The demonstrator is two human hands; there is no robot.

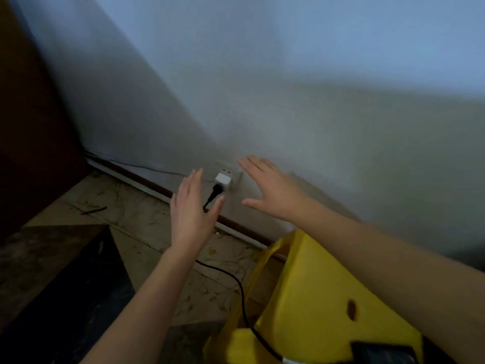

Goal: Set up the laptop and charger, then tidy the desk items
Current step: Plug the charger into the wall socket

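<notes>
A white charger plug (223, 180) sits in a wall socket (235, 173) low on the wall, just above the skirting. Its black cable (241, 292) runs down behind my left hand and across the floor toward the lower right. My left hand (191, 214) hovers flat and open just left of the plug, fingers together and pointing up. My right hand (273, 191) is spread open to the right of the socket, close to the wall. Neither hand holds anything. The laptop is out of view.
A yellow plastic stool (322, 292) stands at the lower right, with a dark object (385, 353) on its near edge. A dark wooden panel (34, 127) fills the left side. The floor (147, 219) is marbled tile, and a thin wire (147, 167) runs along the skirting.
</notes>
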